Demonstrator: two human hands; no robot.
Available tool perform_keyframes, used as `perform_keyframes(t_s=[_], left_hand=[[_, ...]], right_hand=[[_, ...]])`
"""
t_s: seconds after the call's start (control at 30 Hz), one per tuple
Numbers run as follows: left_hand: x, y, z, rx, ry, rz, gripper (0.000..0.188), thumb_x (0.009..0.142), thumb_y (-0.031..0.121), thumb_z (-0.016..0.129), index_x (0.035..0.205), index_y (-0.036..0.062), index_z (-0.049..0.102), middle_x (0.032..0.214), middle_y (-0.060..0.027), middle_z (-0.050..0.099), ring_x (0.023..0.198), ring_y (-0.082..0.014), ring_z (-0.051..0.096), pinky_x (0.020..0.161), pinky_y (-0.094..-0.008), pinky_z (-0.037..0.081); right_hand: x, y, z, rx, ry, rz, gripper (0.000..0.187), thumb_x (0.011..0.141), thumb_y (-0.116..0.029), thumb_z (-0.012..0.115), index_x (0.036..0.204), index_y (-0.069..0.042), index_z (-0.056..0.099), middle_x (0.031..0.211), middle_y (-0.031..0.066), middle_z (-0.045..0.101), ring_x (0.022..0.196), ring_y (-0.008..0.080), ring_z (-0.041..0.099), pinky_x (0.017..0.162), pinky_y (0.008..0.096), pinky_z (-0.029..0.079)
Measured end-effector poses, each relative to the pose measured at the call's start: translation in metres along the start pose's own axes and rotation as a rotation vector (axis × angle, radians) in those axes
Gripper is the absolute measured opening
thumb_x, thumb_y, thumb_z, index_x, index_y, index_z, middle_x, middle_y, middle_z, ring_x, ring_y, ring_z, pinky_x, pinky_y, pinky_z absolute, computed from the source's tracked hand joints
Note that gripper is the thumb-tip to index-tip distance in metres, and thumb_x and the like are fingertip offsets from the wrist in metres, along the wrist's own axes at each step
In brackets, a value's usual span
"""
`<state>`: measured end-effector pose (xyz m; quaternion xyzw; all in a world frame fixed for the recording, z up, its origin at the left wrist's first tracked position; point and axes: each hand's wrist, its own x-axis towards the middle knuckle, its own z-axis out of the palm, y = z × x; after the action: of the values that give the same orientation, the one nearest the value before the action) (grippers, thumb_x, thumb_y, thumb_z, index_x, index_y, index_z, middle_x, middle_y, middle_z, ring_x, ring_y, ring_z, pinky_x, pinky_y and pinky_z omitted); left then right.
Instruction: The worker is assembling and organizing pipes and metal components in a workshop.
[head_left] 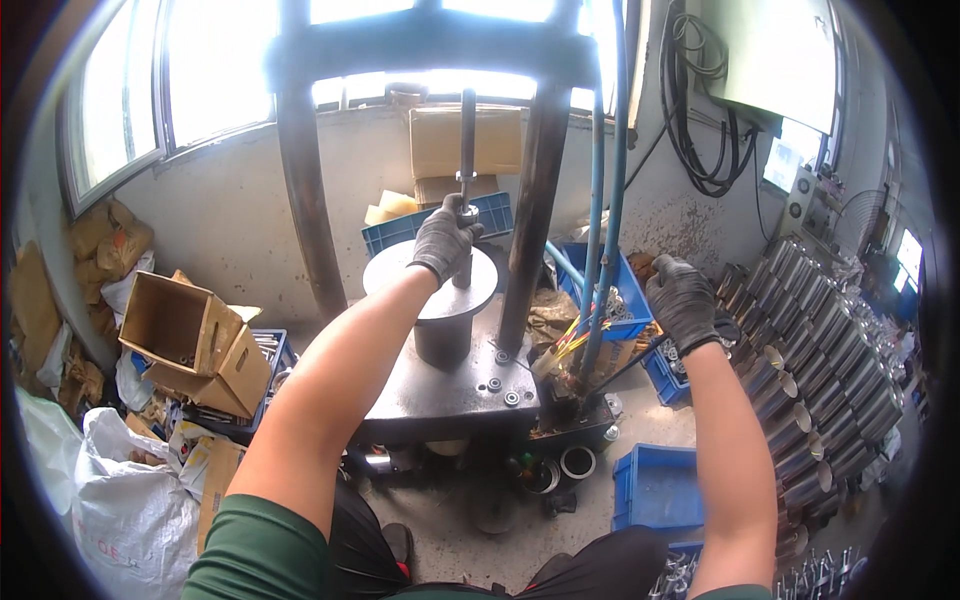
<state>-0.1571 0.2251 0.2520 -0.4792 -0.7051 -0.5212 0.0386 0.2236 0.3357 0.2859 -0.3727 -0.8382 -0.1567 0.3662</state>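
My left hand [446,238], in a dark grey work glove, is closed around an upright metal shaft [463,272]. The shaft rises from a round steel plate [385,272] on a thick cylinder [444,342]. A ring shows on it at my fingertips. Directly above hangs the slim rod [468,130] of the press, with a small collar [466,177] on it. My right hand [683,303], gloved alike, is raised to the right with curled fingers. A dark lever [640,355] slants up toward it; whether the fingers hold anything is hidden.
Dark press posts [312,190] flank the plate. Several small bearings [495,384] lie on the metal table [400,397]. Stacked metal tubes [830,350] stand at right, near a blue crate [655,485]. Cardboard boxes [190,340] and a white sack [130,510] are at left.
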Motion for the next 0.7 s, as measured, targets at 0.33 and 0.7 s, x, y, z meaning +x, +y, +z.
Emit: perform_keyframes(t_s=[0.33,0.7], left_hand=[[-0.071,0.013,-0.011,-0.848,0.054,0.225,0.042,0.104,0.009,0.069,0.141,-0.0009,0.053,0.096,-0.0039,0.067,0.091,-0.0137,0.067,0.084,-0.0337,0.057],[-0.333,-0.037,-0.008,-1.146,-0.019,-0.308,0.051,0.105,0.042,0.073,0.137,0.0108,0.049,0.103,-0.0077,0.068,0.088,-0.0179,0.07,0.078,-0.0344,0.064]], right_hand=[[-0.006,0.007,-0.004,0.059,-0.077,0.109,0.022,0.091,-0.014,0.067,0.107,-0.002,0.078,0.107,0.0262,0.077,0.103,0.0433,0.075,0.094,0.0505,0.06],[-0.083,0.009,-0.044,0.099,-0.136,-0.046,0.014,0.095,-0.012,0.067,0.104,-0.003,0.074,0.096,0.0211,0.075,0.092,0.0394,0.075,0.083,0.0491,0.058]])
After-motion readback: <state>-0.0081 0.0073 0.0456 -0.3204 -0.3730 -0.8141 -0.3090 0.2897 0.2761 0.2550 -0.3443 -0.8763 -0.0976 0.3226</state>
